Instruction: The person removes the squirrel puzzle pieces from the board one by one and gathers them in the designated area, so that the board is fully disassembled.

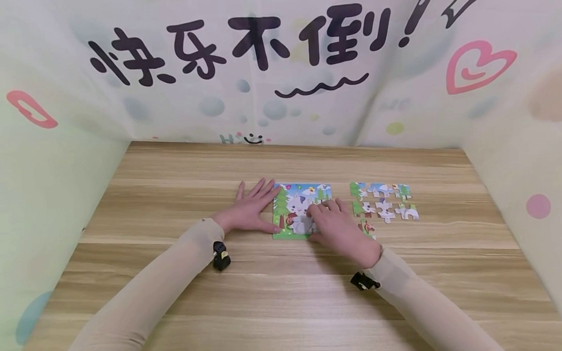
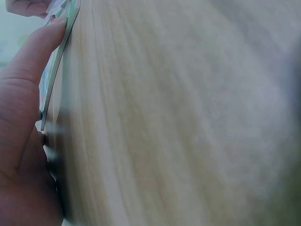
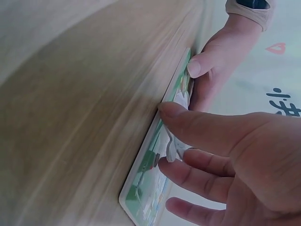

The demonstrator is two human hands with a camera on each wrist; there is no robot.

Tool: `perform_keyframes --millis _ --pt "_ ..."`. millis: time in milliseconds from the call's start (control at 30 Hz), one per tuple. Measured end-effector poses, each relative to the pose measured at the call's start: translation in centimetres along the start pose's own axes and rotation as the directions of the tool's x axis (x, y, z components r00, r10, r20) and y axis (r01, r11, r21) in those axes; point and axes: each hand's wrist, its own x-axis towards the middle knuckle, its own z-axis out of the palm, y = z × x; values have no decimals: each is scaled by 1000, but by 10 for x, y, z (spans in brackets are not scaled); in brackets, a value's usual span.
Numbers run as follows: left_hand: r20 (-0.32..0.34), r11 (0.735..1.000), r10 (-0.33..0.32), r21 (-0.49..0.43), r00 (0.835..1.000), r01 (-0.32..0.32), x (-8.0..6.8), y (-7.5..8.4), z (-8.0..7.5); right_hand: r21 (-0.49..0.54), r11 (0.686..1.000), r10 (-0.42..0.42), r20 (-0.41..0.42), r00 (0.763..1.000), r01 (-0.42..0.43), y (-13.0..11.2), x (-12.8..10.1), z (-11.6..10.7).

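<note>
A picture puzzle board [image 1: 289, 236] with a green border and a white cartoon animal lies on the wooden table. My left hand [image 1: 249, 213] rests at its left side with fingers spread, and the thumb [image 2: 35, 54] touches the board's edge. Over the lower right part of the board, my right hand [image 1: 338, 228] pinches a puzzle piece [image 3: 170, 146] between thumb and fingers. That piece is tilted up from the board's surface in the right wrist view. In the head view, the right hand hides the board's lower right corner.
Several loose puzzle pieces [image 1: 384, 212] lie in rows right of the board, the lowest [image 1: 367, 227] partly behind my right hand. A printed cloth [image 1: 258, 102] hangs along the back and both sides of the table [image 1: 250, 315].
</note>
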Motion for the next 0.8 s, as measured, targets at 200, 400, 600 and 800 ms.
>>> perform_keyframes --millis 200,400,600,800 --pt "2 1000 -14 25 1000 14 -4 -1 2 50 999 16 13 1000 -16 -2 -1 2" --pt "14 1000 -19 6 1000 19 -15 1 6 115 993 6 42 999 -11 -7 -2 8" --pt "-29 1000 -3 -7 1000 2 -13 4 3 98 995 -23 31 999 20 -2 -2 3" --pt "-17 1000 -8 25 1000 8 -2 3 1 43 998 -38 15 999 37 5 -1 2"
